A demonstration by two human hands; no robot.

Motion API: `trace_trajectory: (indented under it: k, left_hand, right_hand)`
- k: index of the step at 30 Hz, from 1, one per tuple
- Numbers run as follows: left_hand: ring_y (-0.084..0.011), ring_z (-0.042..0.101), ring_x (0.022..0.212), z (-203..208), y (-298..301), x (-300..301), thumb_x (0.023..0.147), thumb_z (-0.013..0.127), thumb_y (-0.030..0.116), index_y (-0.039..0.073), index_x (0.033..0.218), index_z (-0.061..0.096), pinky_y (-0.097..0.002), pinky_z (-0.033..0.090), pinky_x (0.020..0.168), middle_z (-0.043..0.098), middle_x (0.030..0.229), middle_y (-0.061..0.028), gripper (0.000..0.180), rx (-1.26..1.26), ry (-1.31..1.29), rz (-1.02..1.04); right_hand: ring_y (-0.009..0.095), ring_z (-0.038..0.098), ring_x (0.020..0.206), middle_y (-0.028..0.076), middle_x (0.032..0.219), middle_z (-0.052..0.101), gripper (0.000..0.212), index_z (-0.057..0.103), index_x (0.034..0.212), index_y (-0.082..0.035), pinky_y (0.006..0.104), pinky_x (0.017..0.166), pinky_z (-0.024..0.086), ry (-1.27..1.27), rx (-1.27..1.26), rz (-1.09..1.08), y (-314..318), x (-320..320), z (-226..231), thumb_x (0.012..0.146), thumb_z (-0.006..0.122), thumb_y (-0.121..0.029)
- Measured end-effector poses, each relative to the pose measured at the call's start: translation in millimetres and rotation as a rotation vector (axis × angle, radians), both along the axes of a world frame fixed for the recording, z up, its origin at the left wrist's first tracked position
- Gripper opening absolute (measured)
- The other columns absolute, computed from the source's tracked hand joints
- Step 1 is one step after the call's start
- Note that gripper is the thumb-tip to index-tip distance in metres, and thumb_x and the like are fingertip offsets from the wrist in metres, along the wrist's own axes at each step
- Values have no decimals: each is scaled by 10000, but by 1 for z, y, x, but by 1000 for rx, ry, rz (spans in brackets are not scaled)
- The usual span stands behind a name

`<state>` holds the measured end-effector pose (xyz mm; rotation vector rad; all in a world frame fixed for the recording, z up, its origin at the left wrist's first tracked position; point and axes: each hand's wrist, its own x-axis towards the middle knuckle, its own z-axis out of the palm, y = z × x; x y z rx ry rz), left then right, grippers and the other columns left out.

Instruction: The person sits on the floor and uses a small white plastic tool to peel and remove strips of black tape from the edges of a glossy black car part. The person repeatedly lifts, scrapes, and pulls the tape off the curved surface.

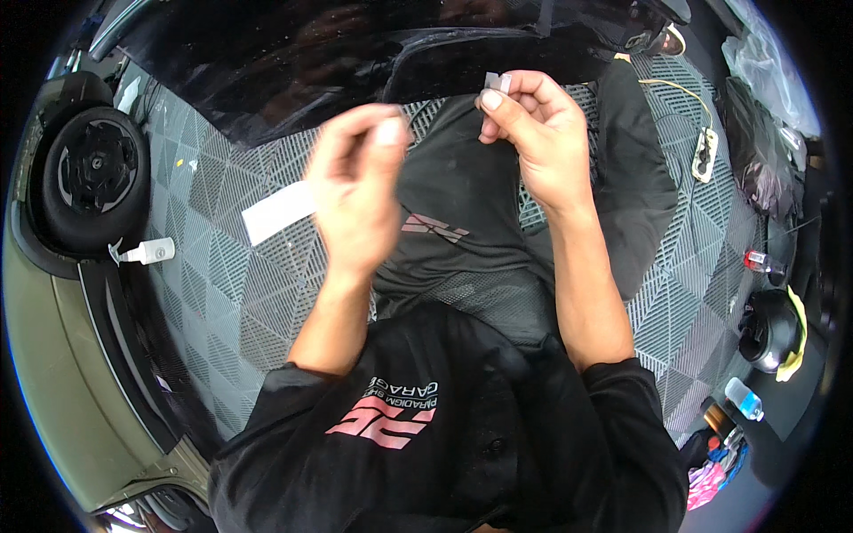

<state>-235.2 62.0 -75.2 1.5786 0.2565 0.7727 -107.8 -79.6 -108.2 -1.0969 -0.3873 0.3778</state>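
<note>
My right hand (pixel 546 133) is raised in front of a dark glossy panel (pixel 293 71), pinching a small strip of clear, silvery film (pixel 491 83) between thumb and forefinger. To its left, my left hand (pixel 355 186) is up at about the same height, blurred by motion. Its fingers curl in with the thumb close against the forefinger; anything between them is too small or smeared to make out. A white rectangular sheet (pixel 277 214) shows beside the left wrist, over the floor, its right end hidden behind the hand.
My dark trousered legs (pixel 471 186) rest on grey floor tiles (pixel 222 293). Left are a green car panel (pixel 53 355), a wheel (pixel 96 169) and a spray bottle (pixel 153 251). Right are a power strip (pixel 705 155), plastic bags (pixel 760 133), a screwdriver (pixel 762 261) and colourful cloths (pixel 708 475).
</note>
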Motion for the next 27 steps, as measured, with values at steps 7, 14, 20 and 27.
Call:
trace_trajectory:
  k: [7,14,20,27]
  left_hand:
    - [-103,657,959,-1,-23,34,975,726,94,-42,1236,639,-236,549,853,696,1071,-69,307,-268,39,-315]
    - [-116,682,962,-8,-23,36,916,767,17,-31,1196,659,-250,573,825,705,1060,-74,304,-173,33,-342]
    - [-95,665,822,-17,-17,24,930,771,60,-20,1085,690,-235,562,758,719,935,-45,192,-168,71,-297]
    - [-66,612,734,-11,12,-5,954,759,135,-19,981,716,-235,507,669,714,903,-46,162,-52,305,-86]
  right_hand:
    - [163,735,815,117,984,753,214,703,1090,46,274,731,616,25,58,40,-21,-7,12,927,772,-75]
    - [158,720,809,118,971,753,234,728,1093,53,264,754,600,124,97,53,-27,-11,13,934,771,-114]
    - [124,672,773,85,937,739,212,735,1077,50,248,731,563,103,57,152,-24,-18,11,923,776,-91]
    - [134,703,804,88,946,739,214,716,1096,54,276,757,594,64,12,112,-13,-27,6,934,762,-78]
